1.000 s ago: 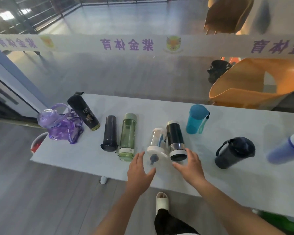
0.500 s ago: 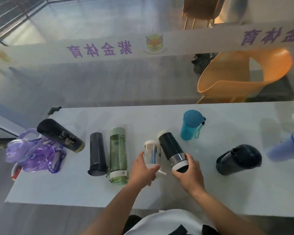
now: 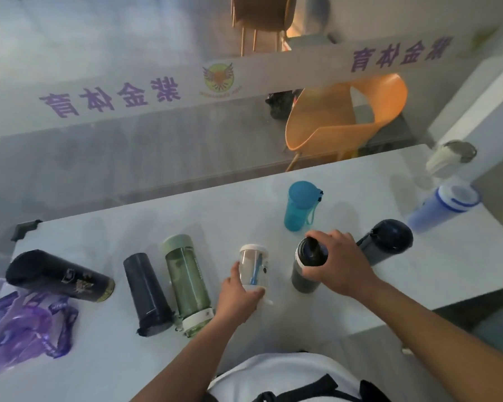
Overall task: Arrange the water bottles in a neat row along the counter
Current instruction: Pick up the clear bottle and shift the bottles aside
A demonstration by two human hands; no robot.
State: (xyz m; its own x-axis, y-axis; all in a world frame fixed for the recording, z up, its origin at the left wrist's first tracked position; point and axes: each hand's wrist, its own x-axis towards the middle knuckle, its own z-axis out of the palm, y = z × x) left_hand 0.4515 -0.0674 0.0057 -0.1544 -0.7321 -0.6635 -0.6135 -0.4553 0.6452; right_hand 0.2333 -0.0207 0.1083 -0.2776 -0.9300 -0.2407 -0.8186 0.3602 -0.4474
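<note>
Left hand (image 3: pixel 238 294) grips the clear bottle (image 3: pixel 253 266), right hand (image 3: pixel 339 264) the black tumbler (image 3: pixel 307 266); they should slide both toward 9 o'clock, beside the green bottle (image 3: pixel 188 282).

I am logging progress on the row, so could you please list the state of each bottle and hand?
Teal bottle: upright.
Green bottle: lying.
Slim black bottle: lying.
Clear bottle: gripped by left hand.
Dark bottle: upright, gripped by right hand.
</note>
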